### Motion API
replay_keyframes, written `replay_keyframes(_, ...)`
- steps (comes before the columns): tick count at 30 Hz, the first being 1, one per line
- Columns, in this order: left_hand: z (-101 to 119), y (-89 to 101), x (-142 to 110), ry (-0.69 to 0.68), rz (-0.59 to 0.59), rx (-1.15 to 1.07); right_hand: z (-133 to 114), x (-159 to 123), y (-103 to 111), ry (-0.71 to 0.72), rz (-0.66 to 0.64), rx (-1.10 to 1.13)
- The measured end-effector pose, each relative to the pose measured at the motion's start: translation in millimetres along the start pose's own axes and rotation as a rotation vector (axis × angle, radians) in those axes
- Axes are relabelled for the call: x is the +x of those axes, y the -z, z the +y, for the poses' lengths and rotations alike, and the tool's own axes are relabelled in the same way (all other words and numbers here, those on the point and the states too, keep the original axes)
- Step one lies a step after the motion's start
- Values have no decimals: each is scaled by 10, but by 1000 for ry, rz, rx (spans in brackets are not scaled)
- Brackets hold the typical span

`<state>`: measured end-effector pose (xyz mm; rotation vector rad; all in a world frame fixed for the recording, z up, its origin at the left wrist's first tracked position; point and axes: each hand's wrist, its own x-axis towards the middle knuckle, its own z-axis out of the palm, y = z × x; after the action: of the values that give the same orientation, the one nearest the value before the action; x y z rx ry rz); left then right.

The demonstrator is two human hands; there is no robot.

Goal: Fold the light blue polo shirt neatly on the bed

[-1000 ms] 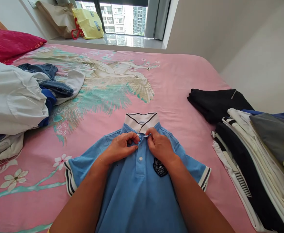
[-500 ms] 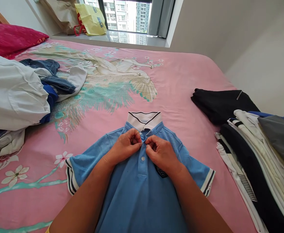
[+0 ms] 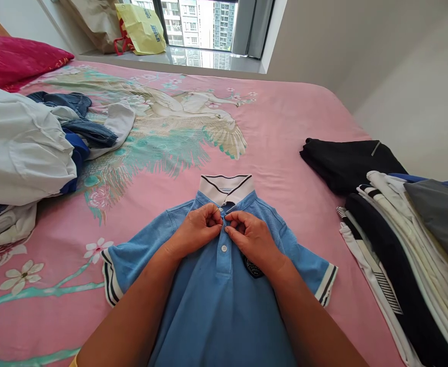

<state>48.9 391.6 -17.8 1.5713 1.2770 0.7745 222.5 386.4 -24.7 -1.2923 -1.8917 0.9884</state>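
A blue polo shirt (image 3: 216,306) lies face up on the bed, its white collar (image 3: 227,187) edged with dark lines and its sleeves spread to both sides. At the button placket, just below the collar, my left hand (image 3: 199,227) is closed, pinching the fabric between thumb and fingers. Opposite it my right hand (image 3: 252,237) pinches the placket's other side, thumb and forefinger slightly apart at the tips. A white button (image 3: 224,248) shows below my fingertips. Part of a dark badge (image 3: 253,267) shows beside my right wrist. My fingers hide the button between them.
Loose clothes, with a white garment (image 3: 21,148) on top, are heaped at the left. Folded clothes (image 3: 411,244) and a black folded garment (image 3: 349,163) lie at the right. A red pillow (image 3: 17,61) and a yellow bag (image 3: 141,29) are at the back, near the window.
The thumb and forefinger of my right hand have parted a little and shifted slightly left at the placket. My left hand keeps its pinch. The view has moved very slightly.
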Motion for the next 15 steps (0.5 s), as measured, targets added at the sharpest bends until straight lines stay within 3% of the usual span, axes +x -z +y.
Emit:
replay_keyframes(7,-17,-10,-2,13,5,-5,-77,-22,52,-7,-80,-12)
replay_keyframes(11,-1,-13,6,25,9,-23,-64,-15,34,0,14,-10)
replay_keyframes(15,20,-20,5,25,24,20,-69,-15,-5,-16,49,-207)
